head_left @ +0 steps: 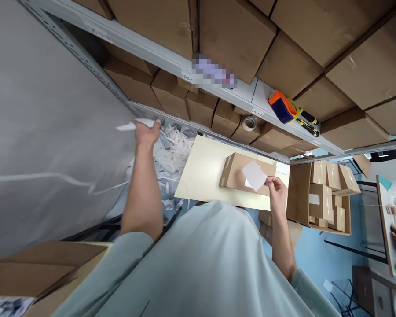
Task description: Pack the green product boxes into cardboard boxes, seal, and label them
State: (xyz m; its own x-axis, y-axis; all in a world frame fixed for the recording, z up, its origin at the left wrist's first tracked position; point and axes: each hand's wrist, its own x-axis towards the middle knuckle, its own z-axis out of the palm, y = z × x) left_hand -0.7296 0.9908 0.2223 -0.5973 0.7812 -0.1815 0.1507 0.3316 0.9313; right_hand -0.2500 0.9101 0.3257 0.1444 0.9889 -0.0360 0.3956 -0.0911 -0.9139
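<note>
My left hand [146,133] reaches out to the left and pinches a thin white strip of paper [132,126] over a heap of white paper scraps [171,152]. My right hand [277,189] holds a white label [254,175] by its corner, just above a small flat cardboard box [237,169]. The box lies on a pale yellow tabletop [201,176].
A big grey sack [46,132] fills the left side. Metal shelves above carry many cardboard boxes [231,31], an orange and blue tape dispenser [285,108] and a tape roll [250,123]. An open carton [326,196] with several small boxes stands to the right.
</note>
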